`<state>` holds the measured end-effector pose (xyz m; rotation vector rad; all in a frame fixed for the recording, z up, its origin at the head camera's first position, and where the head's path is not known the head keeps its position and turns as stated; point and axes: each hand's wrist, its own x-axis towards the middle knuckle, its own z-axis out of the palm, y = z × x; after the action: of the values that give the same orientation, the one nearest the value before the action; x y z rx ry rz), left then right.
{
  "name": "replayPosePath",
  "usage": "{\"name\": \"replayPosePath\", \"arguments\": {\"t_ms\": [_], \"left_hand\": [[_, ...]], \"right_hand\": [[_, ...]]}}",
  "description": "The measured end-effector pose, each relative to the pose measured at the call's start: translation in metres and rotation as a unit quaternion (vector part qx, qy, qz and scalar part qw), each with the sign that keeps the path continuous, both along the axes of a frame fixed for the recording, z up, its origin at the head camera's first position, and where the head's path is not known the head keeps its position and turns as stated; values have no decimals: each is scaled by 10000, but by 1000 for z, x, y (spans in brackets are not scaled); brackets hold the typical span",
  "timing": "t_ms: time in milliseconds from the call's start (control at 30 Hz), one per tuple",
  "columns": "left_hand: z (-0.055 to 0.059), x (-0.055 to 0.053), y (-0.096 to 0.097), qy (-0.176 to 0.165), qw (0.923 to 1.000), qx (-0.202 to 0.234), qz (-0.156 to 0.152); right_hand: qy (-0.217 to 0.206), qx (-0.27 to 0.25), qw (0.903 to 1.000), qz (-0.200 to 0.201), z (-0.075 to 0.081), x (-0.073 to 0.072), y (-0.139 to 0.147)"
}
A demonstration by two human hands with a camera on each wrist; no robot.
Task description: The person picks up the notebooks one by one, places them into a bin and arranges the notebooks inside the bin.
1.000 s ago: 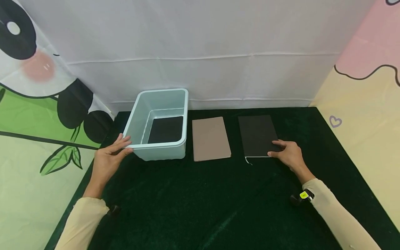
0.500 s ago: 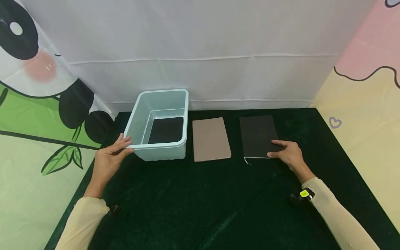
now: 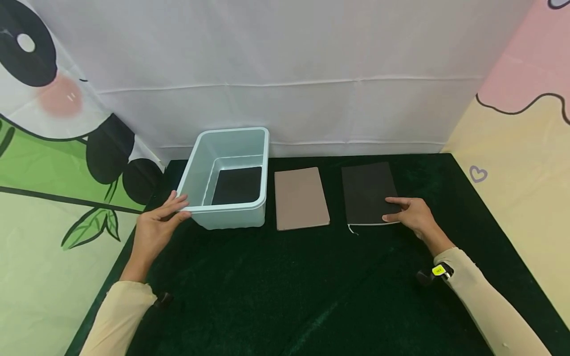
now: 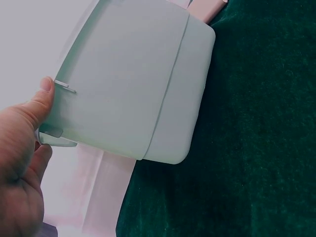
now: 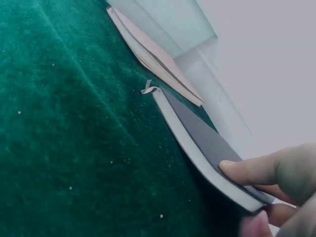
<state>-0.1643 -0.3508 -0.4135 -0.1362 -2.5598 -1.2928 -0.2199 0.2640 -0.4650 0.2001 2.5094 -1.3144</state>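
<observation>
On the dark green tabletop stands a pale blue plastic bin (image 3: pixel 229 217), with a flat black rectangle (image 3: pixel 237 185) on its floor. My left hand (image 3: pixel 153 230) holds the bin's near left rim corner; the left wrist view shows the thumb on the rim and fingers around the corner. At the right lies a black notebook (image 3: pixel 367 193) with a white ribbon at its near left corner. My right hand (image 3: pixel 414 217) pinches its near right corner, thumb on the cover and fingers beneath. In the right wrist view, the gripped end of the notebook (image 5: pixel 205 143) tilts up off the cloth.
A pinkish-beige notebook (image 3: pixel 301 199) lies flat between the bin and the black notebook. Behind the table hangs a white cloth wall (image 3: pixel 311 113). Printed cartoon sheets (image 3: pixel 512 163) flank both sides. The green cloth (image 3: pixel 285 296) covers the tabletop up to the wall.
My right hand has shifted slightly rightward and away from me, and more of the black notebook's near page edge now shows. The left hand and bin stay in place.
</observation>
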Motion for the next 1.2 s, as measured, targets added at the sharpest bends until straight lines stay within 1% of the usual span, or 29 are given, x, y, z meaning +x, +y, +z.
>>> {"name": "replayPosePath", "arguments": {"t_ms": [400,567,633,733,867,1000,1100,1200], "left_hand": [[-1,-2,-1,53,10000,-12,24],[-1,-2,-2,59,10000,-33,19],[-1,-2,-2,59,10000,-43,-2],[-2,-2,-2,46,10000,-48,-8],[-2,-2,-2,47,10000,-22,-8],[-2,-3,-3,59,10000,-23,-16],[-2,-3,-3,63,10000,-15,-20],[-3,-4,-2,69,10000,-16,-18]], "right_hand": [[-104,-51,9999,98,8,1,3],[-108,-432,9987,228,9,1,4],[-123,-653,9974,277,9,1,5],[-228,-1122,9931,257,8,1,8],[-405,-1844,9820,8,8,0,9],[-518,-2410,9687,-304,7,0,10],[-574,-2951,9520,-580,7,2,10],[-590,-3628,9264,-822,8,5,8]]}}
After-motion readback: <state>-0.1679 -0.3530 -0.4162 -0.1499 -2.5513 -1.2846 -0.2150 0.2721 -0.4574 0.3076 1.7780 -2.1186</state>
